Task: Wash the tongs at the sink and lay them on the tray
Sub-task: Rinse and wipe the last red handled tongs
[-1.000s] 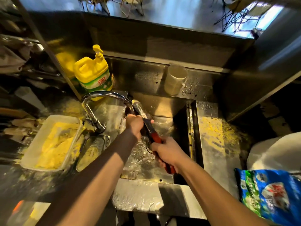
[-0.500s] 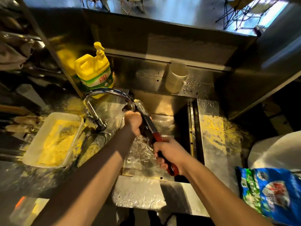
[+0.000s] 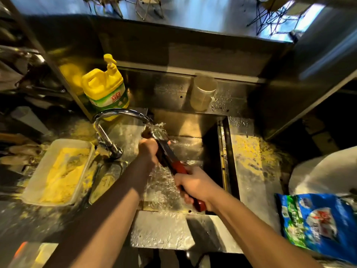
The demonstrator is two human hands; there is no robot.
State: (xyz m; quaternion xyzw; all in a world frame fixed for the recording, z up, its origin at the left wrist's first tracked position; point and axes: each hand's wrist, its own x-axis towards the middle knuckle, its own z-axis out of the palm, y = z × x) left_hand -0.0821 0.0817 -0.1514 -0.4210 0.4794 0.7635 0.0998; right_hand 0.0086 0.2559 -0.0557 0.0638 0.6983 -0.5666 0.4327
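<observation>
Off to the left of your left hand [image 3: 149, 149] sits a pale tray [image 3: 36, 172] holding yellow crumb, and beyond that hand stands a yellow detergent jug [image 3: 105, 88] whose green-and-white label carries red characters too blurred to read. Your left hand is curled around the metal shafts of the tongs [image 3: 170, 157], just below the faucet [image 3: 119, 115] spout, where water splashes over the tips. The tongs run on a long diagonal from those tips, up and away from you, down toward your right hand [image 3: 195, 185], which is wrapped tight around the red handle near your body, over the sink [image 3: 185, 122] basin. That axis matters: the tray lies well to the left of both hands, on the far side of the faucet, so I judge the left hand is nearer to it, though the right one holds the proper grip for carrying. Laying them down likely means swinging the whole length leftward past the spout. Right of your right hand lies a blue and green bag [image 3: 316, 225] with red and white print, not legible here.
</observation>
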